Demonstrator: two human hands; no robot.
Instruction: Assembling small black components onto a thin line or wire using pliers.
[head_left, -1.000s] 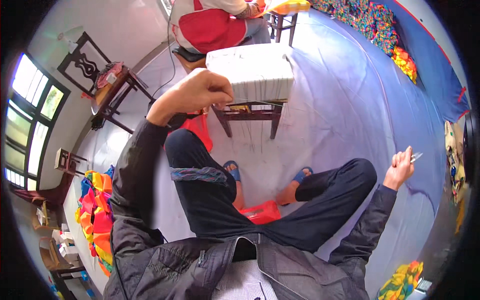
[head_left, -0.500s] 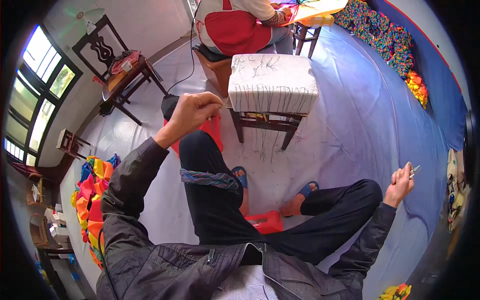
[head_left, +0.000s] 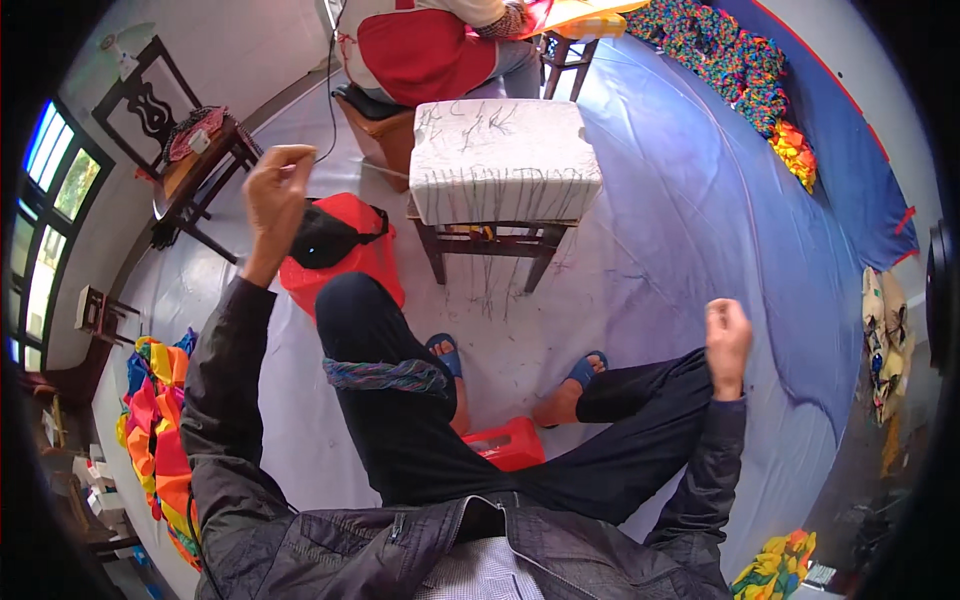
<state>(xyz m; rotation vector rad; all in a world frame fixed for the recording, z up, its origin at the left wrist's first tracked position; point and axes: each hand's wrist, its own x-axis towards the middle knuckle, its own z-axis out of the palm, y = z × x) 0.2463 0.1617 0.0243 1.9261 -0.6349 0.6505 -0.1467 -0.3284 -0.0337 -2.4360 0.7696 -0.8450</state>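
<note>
My left hand [head_left: 277, 205] is raised beside the bent knee, thumb and fingertips pinched together; anything between them is too fine to make out. My right hand [head_left: 728, 345] is closed above the other knee. The small pointed metal snips seen in it a moment earlier are hidden by the fist now. A multicoloured bundle of threads [head_left: 388, 376] lies across my left thigh. Ahead of me, a white foam block [head_left: 505, 150] rests on a dark wooden stool [head_left: 490, 243], with many dark threads hanging down its front side.
A red plastic stool [head_left: 365, 245] with a black bag [head_left: 325, 238] stands by my left knee. A person in red and white [head_left: 415, 55] sits beyond the block. Colourful fabric [head_left: 160, 420] lies left; multicoloured bundles [head_left: 715, 60] lie far right. A wooden chair [head_left: 185, 175] stands far left.
My left hand has moved left and slightly up, away from the foam block. My right hand has come inward and turned upright, and the snips have gone out of sight. The view has shifted.
</note>
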